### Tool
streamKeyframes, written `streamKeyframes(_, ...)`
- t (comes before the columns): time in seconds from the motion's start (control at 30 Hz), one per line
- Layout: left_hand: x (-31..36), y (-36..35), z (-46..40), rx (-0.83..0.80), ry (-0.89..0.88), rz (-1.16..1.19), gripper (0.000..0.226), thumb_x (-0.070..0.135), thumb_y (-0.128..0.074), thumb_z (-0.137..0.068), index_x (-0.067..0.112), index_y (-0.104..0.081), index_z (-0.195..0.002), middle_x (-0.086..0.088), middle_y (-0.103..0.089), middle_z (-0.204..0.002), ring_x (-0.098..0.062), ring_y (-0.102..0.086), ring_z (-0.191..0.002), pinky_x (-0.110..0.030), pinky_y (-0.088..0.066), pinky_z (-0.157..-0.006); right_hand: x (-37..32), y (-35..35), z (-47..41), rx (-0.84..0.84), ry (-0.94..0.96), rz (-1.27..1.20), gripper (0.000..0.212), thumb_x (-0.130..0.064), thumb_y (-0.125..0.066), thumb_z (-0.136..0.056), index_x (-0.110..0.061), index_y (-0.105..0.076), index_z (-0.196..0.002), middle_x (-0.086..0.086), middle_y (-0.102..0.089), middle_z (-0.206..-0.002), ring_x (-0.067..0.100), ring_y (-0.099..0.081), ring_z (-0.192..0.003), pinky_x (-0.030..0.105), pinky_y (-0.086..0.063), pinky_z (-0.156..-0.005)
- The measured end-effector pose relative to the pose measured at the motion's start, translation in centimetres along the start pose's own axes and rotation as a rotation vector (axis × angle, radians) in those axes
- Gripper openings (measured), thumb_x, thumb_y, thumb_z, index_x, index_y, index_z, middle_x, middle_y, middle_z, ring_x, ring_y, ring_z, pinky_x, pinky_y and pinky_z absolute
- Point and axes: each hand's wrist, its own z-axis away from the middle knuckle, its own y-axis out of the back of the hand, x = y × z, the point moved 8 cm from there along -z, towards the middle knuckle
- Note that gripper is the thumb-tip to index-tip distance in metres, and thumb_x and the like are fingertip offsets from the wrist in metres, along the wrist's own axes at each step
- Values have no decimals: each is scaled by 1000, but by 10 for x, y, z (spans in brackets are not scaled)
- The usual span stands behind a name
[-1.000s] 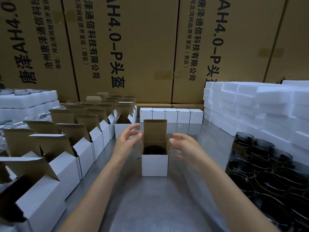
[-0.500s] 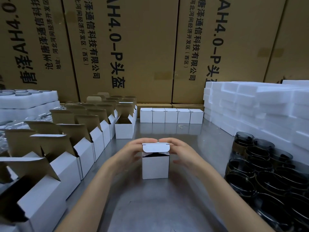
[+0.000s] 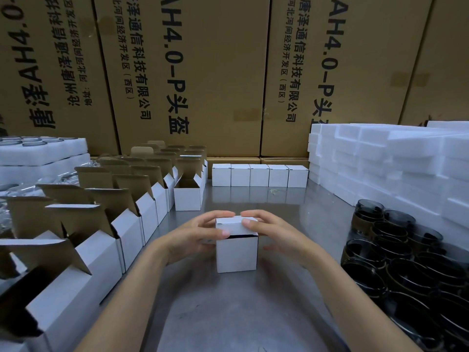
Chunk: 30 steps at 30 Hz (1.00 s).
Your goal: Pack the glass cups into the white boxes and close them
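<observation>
A small white box (image 3: pixel 236 255) stands on the metal table (image 3: pixel 243 308) in front of me. Its lid is folded down, with a thin dark gap still showing along the front edge. My left hand (image 3: pixel 200 235) grips the box's left side, thumb pressing the lid's front corner. My right hand (image 3: pixel 270 229) holds the right side, fingers over the lid. The cup inside is hidden. Dark glass cups (image 3: pixel 406 257) are clustered at the right. Several closed white boxes (image 3: pixel 259 175) stand in a row at the back.
Rows of open white boxes (image 3: pixel 127 212) with raised brown flaps line the left side. White foam slabs (image 3: pixel 396 163) are stacked at the back right, and foam trays (image 3: pixel 40 153) at the far left. Large brown cartons (image 3: pixel 203 72) form a wall behind.
The box's lid stood upright a second ago; both hands came in, folded it down, and now press it onto the box.
</observation>
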Motion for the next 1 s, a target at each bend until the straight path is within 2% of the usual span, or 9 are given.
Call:
streamKeyframes(0.2,-2,-3,1,-47,9,10,57,32,-81,-63,37,-64,-117,10,-66,-111,-7,-64,-104,-16,-50,-79,2,0,-4,7,-10,-18,27,-44,-66,-83,-44,-61,-109,-22,-60,-114,-3,-57,-105,25,-41,-83)
streamKeyframes(0.3,-2,-3,1,-36,14,-3,57,34,-81,-63,38,-63,-118,7,-61,-117,-7,-62,-106,-17,-50,-81,1,-1,-5,10,-16,-24,26,-43,-65,-84,-41,-61,-109,-16,-59,-119,3,-55,-110,29,-42,-88)
streamKeyframes(0.43,-1,-1,1,8,-2,8,47,30,-77,-69,38,-66,-114,11,-67,-107,-7,-65,-103,-19,-51,-80,-1,-1,-4,30,17,14,26,-48,-61,-86,-42,-59,-111,-20,-57,-117,-2,-54,-108,26,-39,-84)
streamKeyframes(0.53,0,1,1,28,-9,24,44,28,-75,-71,37,-67,-113,13,-69,-103,-11,-66,-103,-26,-54,-82,-1,1,-3,55,34,60,26,-55,-58,-86,-46,-58,-111,-23,-57,-115,-2,-52,-110,31,-41,-87)
streamKeyframes(0.63,0,2,2,35,-7,34,42,27,-73,-71,37,-68,-112,12,-69,-103,-11,-66,-103,-28,-55,-82,-4,3,-1,78,76,102,25,-58,-58,-84,-49,-59,-108,-25,-61,-109,-7,-55,-102,21,-46,-78)
streamKeyframes(0.7,0,1,2,27,-3,25,42,27,-73,-72,37,-67,-113,14,-69,-102,-9,-66,-102,-26,-54,-81,-5,3,1,81,98,121,25,-58,-59,-83,-50,-60,-107,-28,-62,-105,-14,-56,-94,14,-43,-72)
streamKeyframes(0.77,0,2,3,24,6,20,43,28,-74,-71,38,-67,-112,16,-68,-100,-7,-66,-100,-24,-54,-78,-6,3,1,80,111,147,26,-58,-61,-82,-50,-60,-107,-29,-61,-104,-17,-56,-92,12,-42,-71)
streamKeyframes(0.9,-1,-1,5,-11,22,-4,49,32,-77,-69,41,-65,-115,12,-62,-114,-7,-63,-107,-26,-53,-85,-6,5,0,63,116,176,30,-55,-65,-80,-50,-60,-109,-30,-61,-107,-15,-56,-94,13,-44,-74)
streamKeyframes(1.0,-3,-4,6,-50,33,28,50,35,-78,-69,39,-63,-117,5,-57,-124,-12,-60,-114,-33,-51,-94,-4,6,-2,59,118,192,35,-47,-69,-81,-45,-60,-115,-23,-59,-117,-5,-55,-104,16,-42,-77)
